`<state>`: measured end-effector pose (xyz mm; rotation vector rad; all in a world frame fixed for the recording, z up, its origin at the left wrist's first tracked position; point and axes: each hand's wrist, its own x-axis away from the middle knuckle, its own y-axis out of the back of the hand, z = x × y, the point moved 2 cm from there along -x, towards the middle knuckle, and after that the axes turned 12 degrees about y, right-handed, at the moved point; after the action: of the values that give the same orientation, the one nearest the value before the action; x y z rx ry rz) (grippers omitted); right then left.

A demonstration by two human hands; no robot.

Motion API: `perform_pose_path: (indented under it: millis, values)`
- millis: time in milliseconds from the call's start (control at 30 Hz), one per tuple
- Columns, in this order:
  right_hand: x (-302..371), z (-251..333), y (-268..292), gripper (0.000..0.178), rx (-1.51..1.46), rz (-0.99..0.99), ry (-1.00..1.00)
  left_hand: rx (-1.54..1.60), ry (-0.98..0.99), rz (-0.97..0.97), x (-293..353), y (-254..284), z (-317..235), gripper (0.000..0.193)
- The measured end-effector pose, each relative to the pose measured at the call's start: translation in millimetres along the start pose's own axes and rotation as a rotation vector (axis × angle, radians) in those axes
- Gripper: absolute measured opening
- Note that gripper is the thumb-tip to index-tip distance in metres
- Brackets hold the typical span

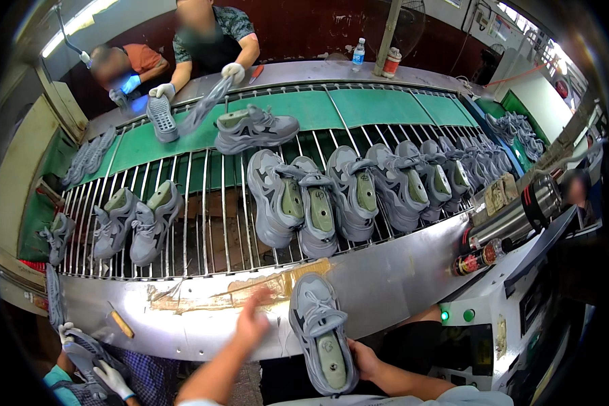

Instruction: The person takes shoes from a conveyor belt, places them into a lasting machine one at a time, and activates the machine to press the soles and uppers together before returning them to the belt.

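A grey lace-up sneaker with a pale green insole is upright before me, toe pointing away, at the near edge of the metal bench. My right hand is closed on its heel end from the right side. To the left of the shoe, apart from it, my left hand is raised over the bench edge. Its fingers stretch out, slightly blurred by motion, and nothing shows in them. Beyond the bench edge, several similar grey sneakers stand in a row on the metal rod rack.
Two grey sneakers stand on the rack's left. A yellow-handled tool lies on the bench. At right are a steel flask, a bottle and a machine with green buttons. Across, a gloved co-worker holds a sole.
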<state>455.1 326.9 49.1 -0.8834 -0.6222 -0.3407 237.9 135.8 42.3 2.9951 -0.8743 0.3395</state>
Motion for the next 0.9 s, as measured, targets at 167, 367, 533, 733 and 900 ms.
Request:
perform_pose_path:
  millis: [167, 367, 533, 733, 900]
  values:
    - [-33, -9, -43, 0.053, 0.484, 0.119, 0.433, 0.065, -0.062, -0.126, 138, -74, 16, 0.129]
    - [-119, -4, -133, 0.065, 1.415, 0.403, 0.636, 0.11, -0.038, -0.827, 109, -3, -17, 0.07]
    - [-72, 8, -111, 0.048, 1.492, 0.563, 0.777, 0.022, -0.143, -0.81, 51, 42, 5, 0.077]
    - [3, 45, 64, 0.026, 0.938, 0.135, 0.764, -0.274, -0.143, -0.978, -27, 64, -11, 0.075]
    - [81, 95, 163, 0.018, 0.746, -0.275, 0.504, -0.451, -0.172, -0.974, -88, 118, -9, 0.078]
